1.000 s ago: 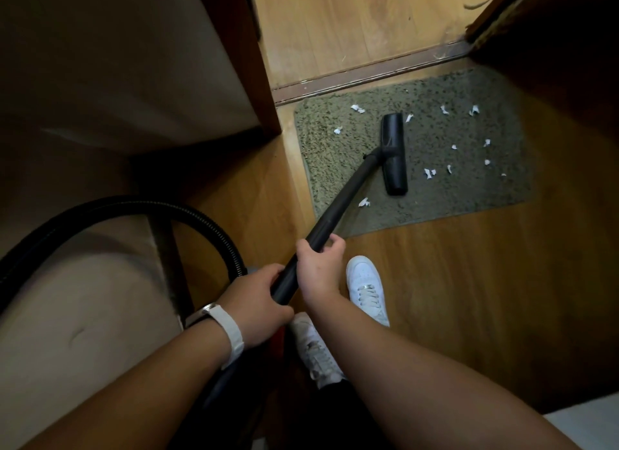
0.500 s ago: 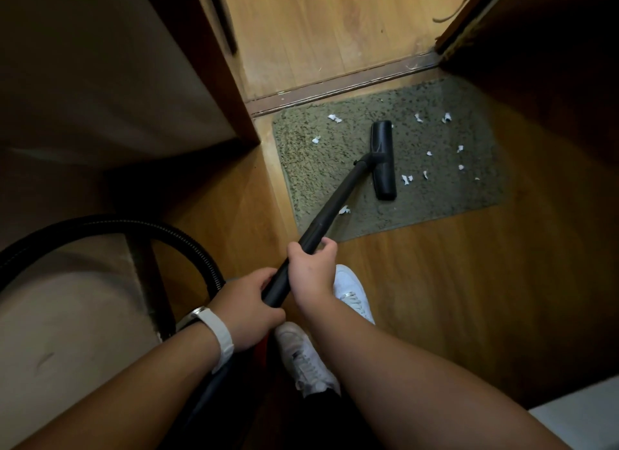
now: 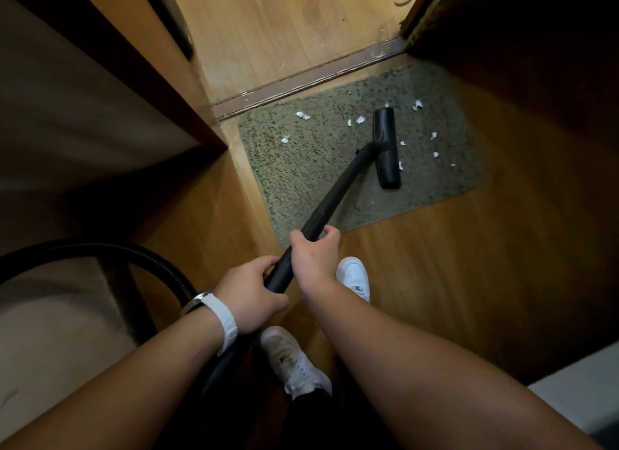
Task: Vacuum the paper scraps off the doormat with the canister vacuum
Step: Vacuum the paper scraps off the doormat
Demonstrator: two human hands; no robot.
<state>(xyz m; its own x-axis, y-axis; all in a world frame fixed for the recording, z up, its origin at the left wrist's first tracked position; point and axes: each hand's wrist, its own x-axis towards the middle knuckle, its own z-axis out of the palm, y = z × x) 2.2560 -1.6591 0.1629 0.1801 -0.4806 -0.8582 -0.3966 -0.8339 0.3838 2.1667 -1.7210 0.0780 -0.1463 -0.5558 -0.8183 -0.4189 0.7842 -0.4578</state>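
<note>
Left hand point(image 3: 249, 300) and right hand point(image 3: 315, 260) both grip wand point(image 3: 335, 195). Floor head point(image 3: 387, 148) sits on doormat point(image 3: 301, 174), paper scraps point(image 3: 302, 115) either side. Suggest slow overlapping strokes, head kept flat, edges last.

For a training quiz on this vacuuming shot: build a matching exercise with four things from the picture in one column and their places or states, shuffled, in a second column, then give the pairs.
Column one:
1. floor nozzle
2. right hand
3. left hand
4. hose

Column two:
A. grips the wand at the point nearer the doormat
B. arcs over the floor at the left of the view
C. lies on the doormat among paper scraps
D. grips the wand's near end, white wristband on its wrist

Pairs: 1-C; 2-A; 3-D; 4-B.
</note>
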